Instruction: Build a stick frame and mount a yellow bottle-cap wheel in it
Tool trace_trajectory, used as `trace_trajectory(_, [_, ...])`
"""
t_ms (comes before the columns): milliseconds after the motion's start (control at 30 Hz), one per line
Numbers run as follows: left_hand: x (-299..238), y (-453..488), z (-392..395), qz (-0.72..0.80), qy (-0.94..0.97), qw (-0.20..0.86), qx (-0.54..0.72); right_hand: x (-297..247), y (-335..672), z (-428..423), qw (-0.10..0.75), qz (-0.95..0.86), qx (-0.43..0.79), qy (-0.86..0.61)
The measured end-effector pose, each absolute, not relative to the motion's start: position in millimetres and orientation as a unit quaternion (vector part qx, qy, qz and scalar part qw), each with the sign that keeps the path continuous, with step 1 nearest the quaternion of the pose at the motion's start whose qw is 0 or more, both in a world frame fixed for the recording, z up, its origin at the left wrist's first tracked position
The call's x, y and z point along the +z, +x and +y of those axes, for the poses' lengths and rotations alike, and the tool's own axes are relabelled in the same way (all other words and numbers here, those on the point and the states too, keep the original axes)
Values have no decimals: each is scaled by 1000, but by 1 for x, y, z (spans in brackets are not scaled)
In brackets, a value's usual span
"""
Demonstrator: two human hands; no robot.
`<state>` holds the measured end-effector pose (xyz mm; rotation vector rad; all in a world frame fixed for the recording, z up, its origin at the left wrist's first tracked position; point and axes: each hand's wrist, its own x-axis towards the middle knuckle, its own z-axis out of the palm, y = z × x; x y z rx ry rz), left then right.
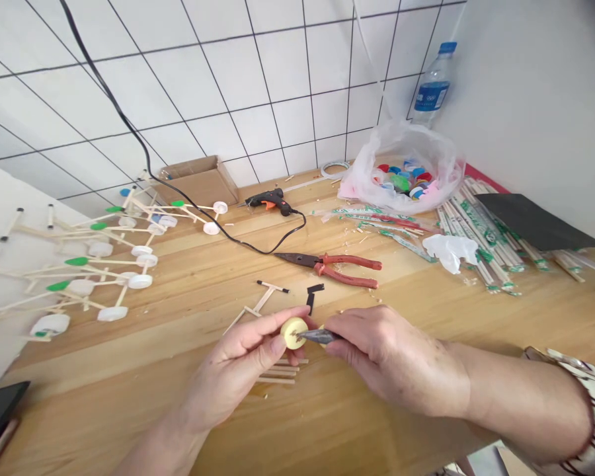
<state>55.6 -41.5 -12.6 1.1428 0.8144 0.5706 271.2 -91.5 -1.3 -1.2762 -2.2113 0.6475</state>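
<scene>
Between the thumb and fingers of my left hand (245, 360) is a pale yellow bottle cap (292, 332), its round face turned to the right with brownish marks near the middle. My right hand (396, 360) is closed around a pointed grey metal tool (320, 336); its tip touches the cap's face, and the grip is hidden in my palm. Several thin wooden sticks (277, 380) lie under my left hand. Just beyond it rests a small stick frame (265, 297) with black ends, beside black tape pieces (311, 297).
Red-handled pliers (344, 264) and a corded glue gun (272, 200) lie farther back. Stick models with cap wheels (99, 264) crowd the left, near a cardboard box (198, 182). At right are a bag of coloured caps (352, 185), packaged sticks (480, 244) and a bottle (431, 92).
</scene>
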Motion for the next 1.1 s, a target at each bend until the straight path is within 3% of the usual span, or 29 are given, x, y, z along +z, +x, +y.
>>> trace_trajectory(300, [-14, 56, -40, 406, 520, 711, 244, 1, 269, -89, 189, -814, 219, -504])
trace_trajectory(667, [-13, 58, -40, 409, 519, 707, 253, 0, 269, -89, 188, -829, 193, -490])
trace_trajectory(1100, [-14, 60, -40, 409, 524, 706, 245, -4, 269, -90, 166, -868, 56, -465])
